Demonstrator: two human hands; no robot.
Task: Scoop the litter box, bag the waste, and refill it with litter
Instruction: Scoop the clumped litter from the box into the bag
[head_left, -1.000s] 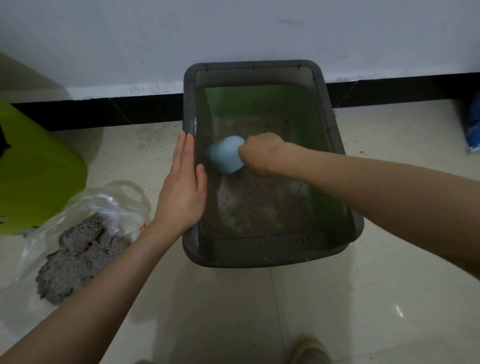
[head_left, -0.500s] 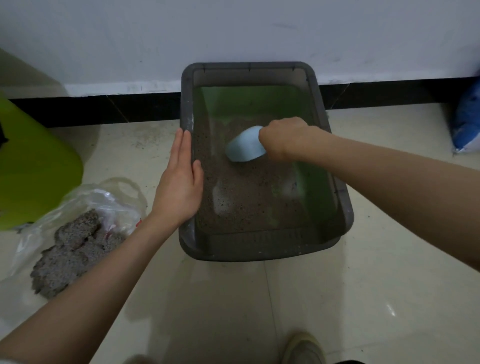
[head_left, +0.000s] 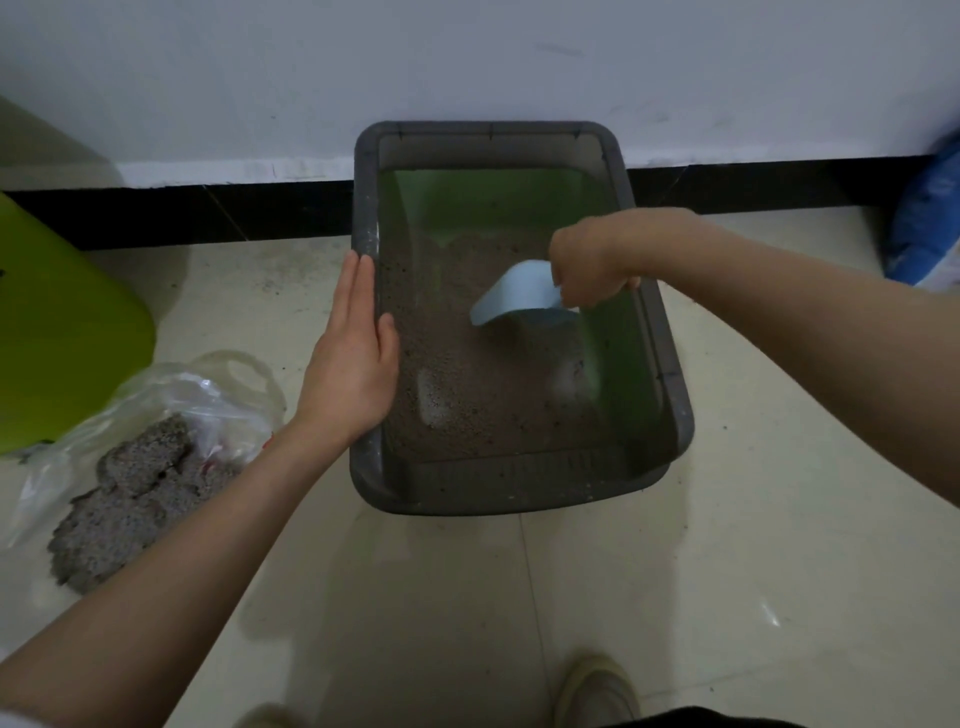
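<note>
Grey litter box (head_left: 511, 488) on the tiled floor (head_left: 675, 597), far end against the wall (head_left: 467, 67), green inside walls, thin layer of brown litter (head_left: 467, 374) over the bottom with pale bare patches. Pale blue scoop (head_left: 519, 299) inside the box, mouth down toward the litter, just below and left of the right grip. Right hand (head_left: 592, 260) curled tight round the scoop's handle, handle itself hidden in the fist, above the box's right inner wall. Left hand (head_left: 353, 358) flat, fingers straight and together, pressed along the box's left rim, holding nothing. Left of that hand, on the floor: clear plastic bag (head_left: 197, 400) lying open, grey clumped waste (head_left: 130, 493) heaped in its mouth. Farther left, a lime green plastic object (head_left: 57, 332), only partly in view. Far right of the right grip, by the wall, a blue bag (head_left: 930, 223), cut off by the edge. Near bottom edge, a beige shoe (head_left: 597, 691) on the tiles.
</note>
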